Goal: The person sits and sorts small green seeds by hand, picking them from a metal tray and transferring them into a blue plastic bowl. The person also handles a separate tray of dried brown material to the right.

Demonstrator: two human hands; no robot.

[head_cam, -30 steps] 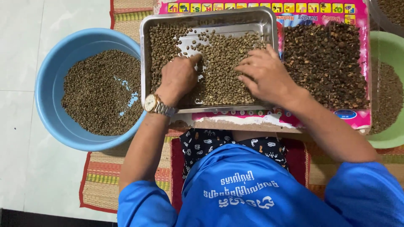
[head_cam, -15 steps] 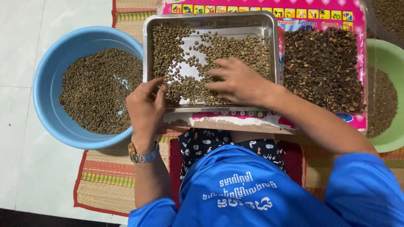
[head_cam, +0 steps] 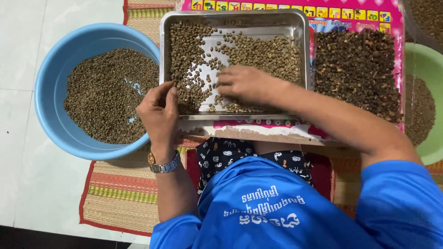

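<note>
One woven striped mat (head_cam: pixel 120 193) nearest, under knees. Left hand (head_cam: pixel 159 115), wristwatch on, cupped half-closed over seam between one round blue plastic basin (head_cam: pixel 50 92) and one rectangular steel tray (head_cam: pixel 233 18); contents of the cupped hand cannot be told. Right hand (head_cam: pixel 244 84) flat, fingers spread, resting on greenish beans (head_cam: pixel 272 53) in tray. Beyond right: one dark bean heap (head_cam: pixel 357 64) on pink printed sheet (head_cam: pixel 295 9), one green bowl (head_cam: pixel 429 60).

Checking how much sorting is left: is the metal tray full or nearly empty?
Partly full: the metal tray has beans along its left and right, with bare metal showing mid-tray.
</note>
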